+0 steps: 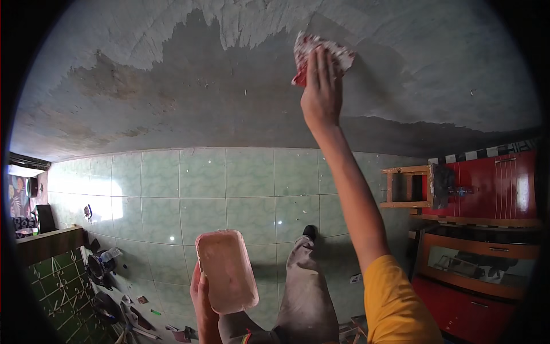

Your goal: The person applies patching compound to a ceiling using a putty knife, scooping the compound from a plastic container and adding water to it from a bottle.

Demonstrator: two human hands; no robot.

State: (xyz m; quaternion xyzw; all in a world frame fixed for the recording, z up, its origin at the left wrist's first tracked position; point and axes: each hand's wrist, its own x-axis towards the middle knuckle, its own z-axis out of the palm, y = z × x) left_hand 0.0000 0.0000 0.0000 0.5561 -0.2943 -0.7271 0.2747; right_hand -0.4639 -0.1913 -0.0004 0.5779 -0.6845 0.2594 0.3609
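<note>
My right hand point(322, 86) is stretched up to the grey, patchily wetted wall point(217, 92), pressing a crumpled red and white cloth point(344, 57) against it, with fingers lying over the cloth. My left hand point(200, 289) grips the side of a rectangular, pinkish plastic tub point(227, 269) low in the view, with pale residue inside it.
Below the wall lies a pale green tiled floor point(246, 178). At the right are a wooden stool or ladder point(428, 188) and red cabinets point(487, 183). At the left stand a green grille point(48, 281), a wooden ledge point(43, 239) and scattered dark objects point(100, 269).
</note>
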